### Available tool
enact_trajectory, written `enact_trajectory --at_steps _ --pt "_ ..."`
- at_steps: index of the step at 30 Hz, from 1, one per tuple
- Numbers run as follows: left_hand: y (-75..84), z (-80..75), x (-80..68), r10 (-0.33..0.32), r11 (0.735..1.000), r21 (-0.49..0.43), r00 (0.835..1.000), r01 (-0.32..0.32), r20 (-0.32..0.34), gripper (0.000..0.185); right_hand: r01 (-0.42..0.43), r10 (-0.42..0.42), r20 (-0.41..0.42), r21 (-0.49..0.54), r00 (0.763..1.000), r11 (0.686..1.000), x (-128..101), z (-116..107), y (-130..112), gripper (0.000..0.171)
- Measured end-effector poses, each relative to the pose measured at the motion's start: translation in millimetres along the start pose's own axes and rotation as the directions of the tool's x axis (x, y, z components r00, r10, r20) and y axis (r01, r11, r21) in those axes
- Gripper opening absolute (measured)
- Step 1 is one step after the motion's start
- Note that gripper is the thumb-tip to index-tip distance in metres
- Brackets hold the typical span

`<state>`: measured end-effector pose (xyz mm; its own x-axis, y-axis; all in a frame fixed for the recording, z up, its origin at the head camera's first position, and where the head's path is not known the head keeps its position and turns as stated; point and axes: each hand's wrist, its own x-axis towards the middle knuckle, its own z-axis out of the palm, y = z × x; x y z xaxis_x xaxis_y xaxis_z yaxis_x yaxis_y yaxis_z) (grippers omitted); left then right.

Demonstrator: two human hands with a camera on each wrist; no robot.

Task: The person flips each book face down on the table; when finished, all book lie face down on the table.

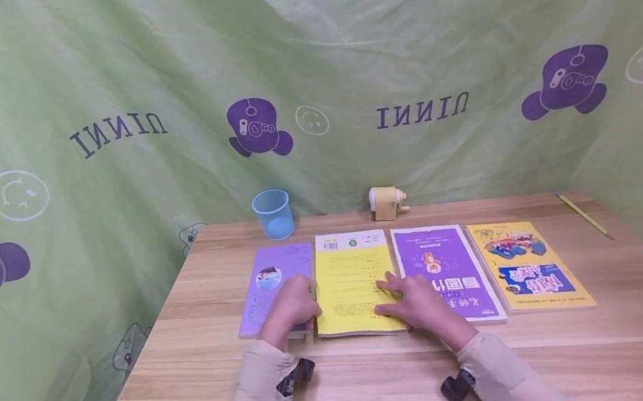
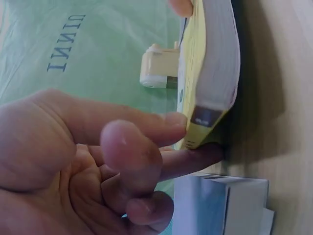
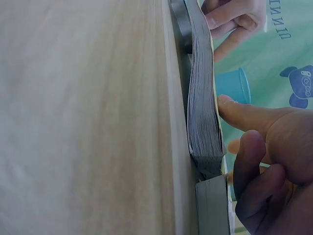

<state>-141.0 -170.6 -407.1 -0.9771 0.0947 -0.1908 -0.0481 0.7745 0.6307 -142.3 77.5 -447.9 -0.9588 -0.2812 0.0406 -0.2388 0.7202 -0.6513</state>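
A thick yellow book [image 1: 352, 269] lies between my hands, its barcode at the far end. My left hand [image 1: 292, 305] pinches its left edge; in the left wrist view the thumb is at the cover and a finger lies along the spine [image 2: 205, 116]. My right hand [image 1: 423, 301] is over the book's right side, with the thumb [image 3: 232, 107] touching the yellow cover and its other fingers loosely bent. A lilac book [image 1: 283, 257] lies to the left, partly behind my left hand. A purple book [image 1: 451, 259] sits to the right, partly covered by my right hand.
An orange book [image 1: 525, 270] lies at the right end of the row. Behind the books stand a blue cup [image 1: 274, 218] and a cream pencil sharpener [image 1: 384, 203]. A pencil [image 1: 585, 216] lies at the far right. Green printed cloth [image 1: 328, 43] hangs around the wooden table [image 1: 633, 311].
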Motion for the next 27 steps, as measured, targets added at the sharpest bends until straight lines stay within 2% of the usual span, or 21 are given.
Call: enact_trajectory --at_steps 4,8,11,18,27 --pt "2.8 4.0 -0.7 0.009 0.998 0.057 1.0 -0.008 -0.026 0.021 -0.006 0.006 0.001 -0.01 1.0 1.0 -0.2 1.3 -0.6 0.062" --pt "6.1 6.5 -2.3 -0.002 0.998 0.07 0.999 0.005 -0.042 0.018 -0.015 0.015 -0.004 -0.029 1.0 0.999 -1.0 1.5 -2.5 0.062" --pt "7.8 8.3 -2.6 -0.014 0.997 0.071 0.999 0.018 -0.051 0.015 -0.021 0.021 -0.003 -0.059 1.0 0.998 -1.0 1.9 -2.7 0.061" --pt "12.6 11.9 -4.1 0.002 0.992 0.128 0.998 0.007 -0.07 0.015 -0.014 0.015 0.01 -0.141 1.0 0.99 -1.8 2.4 -3.8 0.06" --pt "13.9 13.3 -6.0 -0.035 0.993 0.109 0.997 0.043 -0.073 0.015 -0.003 0.005 0.009 -0.187 1.0 0.982 -2.9 3.1 -7.0 0.059"
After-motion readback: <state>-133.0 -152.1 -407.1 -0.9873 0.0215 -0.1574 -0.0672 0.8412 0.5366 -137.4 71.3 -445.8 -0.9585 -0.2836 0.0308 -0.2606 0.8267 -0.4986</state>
